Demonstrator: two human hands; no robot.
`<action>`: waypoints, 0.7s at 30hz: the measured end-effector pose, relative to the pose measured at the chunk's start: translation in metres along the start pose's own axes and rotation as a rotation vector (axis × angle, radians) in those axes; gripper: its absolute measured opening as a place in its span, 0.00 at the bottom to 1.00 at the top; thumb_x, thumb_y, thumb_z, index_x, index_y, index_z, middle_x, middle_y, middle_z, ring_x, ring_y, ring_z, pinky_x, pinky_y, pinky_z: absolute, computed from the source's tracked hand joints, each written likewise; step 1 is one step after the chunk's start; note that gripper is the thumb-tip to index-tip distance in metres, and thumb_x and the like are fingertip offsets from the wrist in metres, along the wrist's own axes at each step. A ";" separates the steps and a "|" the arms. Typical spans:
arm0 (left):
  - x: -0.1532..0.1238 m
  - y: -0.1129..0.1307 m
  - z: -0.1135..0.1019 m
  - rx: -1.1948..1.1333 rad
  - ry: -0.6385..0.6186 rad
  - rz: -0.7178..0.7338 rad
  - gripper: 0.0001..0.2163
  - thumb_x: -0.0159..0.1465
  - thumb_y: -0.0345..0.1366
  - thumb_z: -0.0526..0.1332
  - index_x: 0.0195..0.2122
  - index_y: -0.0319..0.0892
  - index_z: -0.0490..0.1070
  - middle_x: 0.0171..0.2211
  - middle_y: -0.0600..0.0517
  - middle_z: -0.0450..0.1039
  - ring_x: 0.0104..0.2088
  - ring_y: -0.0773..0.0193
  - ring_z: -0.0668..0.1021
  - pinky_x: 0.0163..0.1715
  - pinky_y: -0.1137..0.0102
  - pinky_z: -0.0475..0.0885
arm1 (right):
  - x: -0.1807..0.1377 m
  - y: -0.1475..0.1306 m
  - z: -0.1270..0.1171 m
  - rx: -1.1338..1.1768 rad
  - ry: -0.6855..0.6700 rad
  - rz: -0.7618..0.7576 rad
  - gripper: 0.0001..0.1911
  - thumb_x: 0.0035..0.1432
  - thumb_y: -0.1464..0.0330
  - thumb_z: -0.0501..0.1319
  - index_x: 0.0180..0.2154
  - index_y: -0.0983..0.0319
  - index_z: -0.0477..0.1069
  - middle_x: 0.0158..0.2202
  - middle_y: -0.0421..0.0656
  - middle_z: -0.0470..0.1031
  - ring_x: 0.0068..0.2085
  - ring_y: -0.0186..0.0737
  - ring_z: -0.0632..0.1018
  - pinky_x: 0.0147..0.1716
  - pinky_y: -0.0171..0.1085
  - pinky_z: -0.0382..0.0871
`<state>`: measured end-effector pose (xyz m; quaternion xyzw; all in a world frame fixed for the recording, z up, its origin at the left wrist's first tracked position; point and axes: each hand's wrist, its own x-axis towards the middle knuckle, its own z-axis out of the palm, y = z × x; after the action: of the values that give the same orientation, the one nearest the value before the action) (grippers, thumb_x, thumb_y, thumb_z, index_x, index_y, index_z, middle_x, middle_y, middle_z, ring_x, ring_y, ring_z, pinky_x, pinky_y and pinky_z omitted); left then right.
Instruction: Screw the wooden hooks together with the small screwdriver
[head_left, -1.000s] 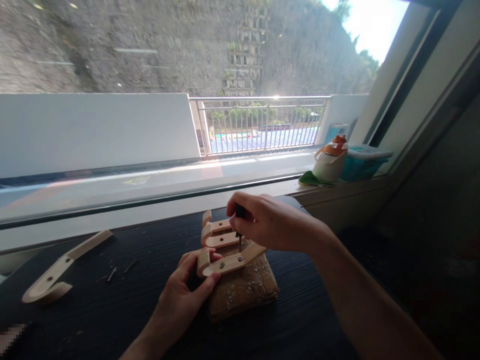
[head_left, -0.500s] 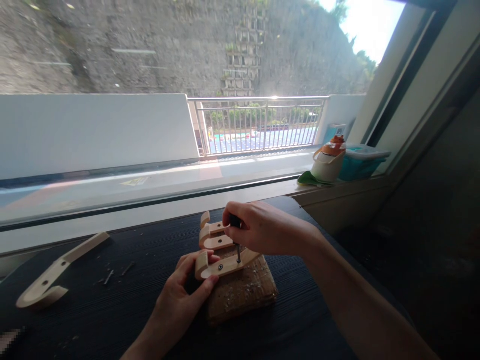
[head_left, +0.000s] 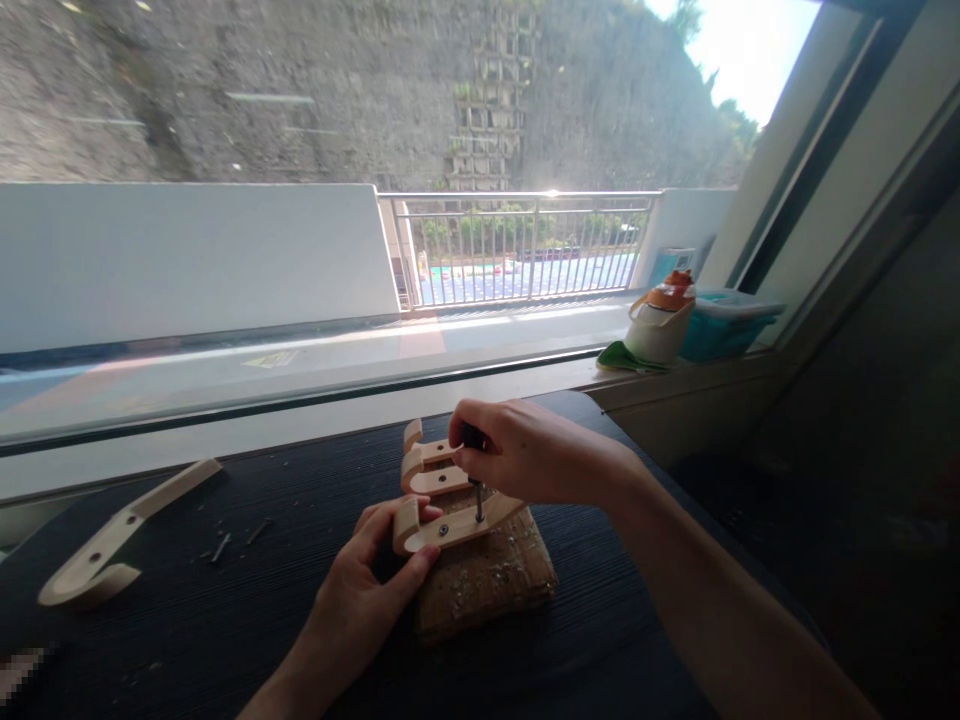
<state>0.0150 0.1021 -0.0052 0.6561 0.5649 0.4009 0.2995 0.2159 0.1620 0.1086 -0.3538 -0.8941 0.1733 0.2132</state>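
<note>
My left hand (head_left: 371, 570) grips the curled end of a pale wooden hook (head_left: 457, 527), thumb on the near side and fingers behind. The hook lies on a rough wooden block (head_left: 487, 590) dotted with small pale flecks. My right hand (head_left: 517, 450) is closed around the dark handle of a screwdriver (head_left: 478, 500), which stands upright with its tip at the hook's farther hole. A screw head (head_left: 444, 530) shows in the hole nearer the curl. Behind, two more wooden hooks (head_left: 442, 478) sit along the block, partly hidden by my right hand.
Another wooden hook (head_left: 97, 555) lies at the left of the dark table (head_left: 300, 610). Loose screws (head_left: 220, 547) lie between it and my left hand. On the window sill stand a bottle (head_left: 660, 325) with a brown top, a teal box (head_left: 727, 325) and a green item (head_left: 626, 357).
The view has shifted slightly. Both hands keep their places on the hook and the screwdriver; little else differs.
</note>
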 end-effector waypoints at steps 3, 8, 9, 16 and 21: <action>0.000 0.001 0.000 -0.001 -0.017 -0.010 0.15 0.57 0.44 0.61 0.43 0.45 0.70 0.43 0.51 0.74 0.45 0.58 0.75 0.52 0.64 0.66 | 0.000 0.002 0.000 0.011 -0.016 -0.009 0.08 0.57 0.65 0.53 0.35 0.61 0.67 0.27 0.38 0.70 0.26 0.30 0.66 0.26 0.32 0.53; 0.000 0.005 0.000 0.011 -0.020 -0.016 0.14 0.57 0.45 0.60 0.42 0.45 0.71 0.44 0.51 0.73 0.47 0.58 0.74 0.52 0.65 0.66 | 0.002 0.009 -0.004 0.034 -0.047 0.039 0.08 0.55 0.64 0.55 0.33 0.62 0.67 0.26 0.39 0.71 0.26 0.30 0.66 0.25 0.31 0.54; 0.000 0.006 0.000 0.014 -0.018 -0.019 0.14 0.57 0.45 0.60 0.42 0.45 0.71 0.45 0.51 0.73 0.47 0.58 0.74 0.52 0.65 0.66 | 0.002 0.010 -0.004 0.037 -0.046 0.056 0.08 0.55 0.64 0.55 0.32 0.62 0.67 0.26 0.39 0.71 0.26 0.30 0.66 0.25 0.31 0.54; 0.001 0.005 -0.001 0.030 -0.036 -0.029 0.14 0.57 0.46 0.60 0.42 0.46 0.70 0.46 0.51 0.72 0.48 0.58 0.73 0.54 0.64 0.64 | 0.005 0.013 0.000 -0.060 0.017 0.099 0.11 0.55 0.61 0.56 0.32 0.63 0.69 0.26 0.40 0.71 0.26 0.30 0.67 0.24 0.32 0.52; 0.001 0.003 -0.001 0.019 -0.047 -0.031 0.15 0.57 0.46 0.59 0.43 0.46 0.69 0.46 0.52 0.71 0.49 0.58 0.73 0.54 0.65 0.63 | 0.002 0.008 -0.003 -0.010 0.005 -0.016 0.14 0.55 0.64 0.55 0.43 0.61 0.69 0.29 0.39 0.72 0.27 0.30 0.68 0.27 0.31 0.54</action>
<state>0.0154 0.1021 -0.0021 0.6594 0.5717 0.3750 0.3127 0.2209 0.1693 0.1076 -0.3481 -0.8972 0.1660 0.2150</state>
